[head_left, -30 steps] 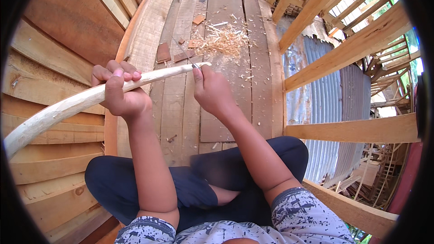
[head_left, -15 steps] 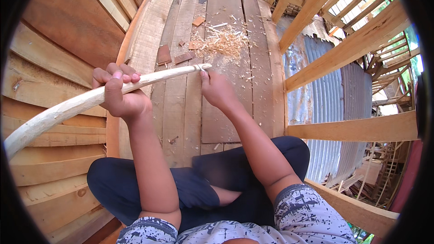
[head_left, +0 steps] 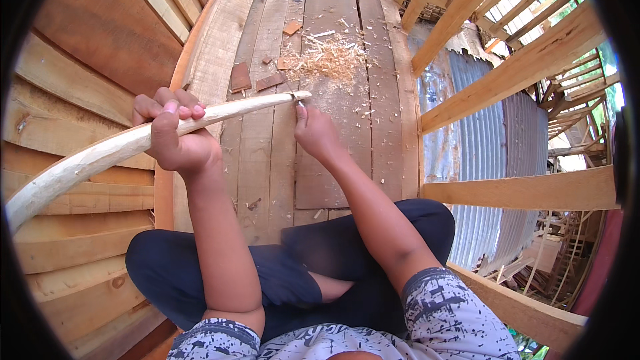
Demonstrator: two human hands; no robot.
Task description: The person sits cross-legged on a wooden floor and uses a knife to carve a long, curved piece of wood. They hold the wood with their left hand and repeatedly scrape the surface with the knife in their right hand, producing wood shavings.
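Whittling is the step in hand: your left hand (head_left: 175, 135) grips the pale stick (head_left: 127, 147) fully closed, its tip just before the shavings pile (head_left: 327, 60), while your right hand (head_left: 315, 135) closes on a small blade (head_left: 298, 99) there, needing short, controlled strokes away from you.

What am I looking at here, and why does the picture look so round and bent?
There is no machine here: a person wears a wide fisheye camera on the head, looking down, which bends straight edges. The bare arms coming from the lower edge are the person's own. The left hand grips a long, pale, peeled wooden stick. The right hand holds a small blade against the stick's thin tip. The person sits cross-legged on a plank floor, where a pile of wood shavings lies ahead.
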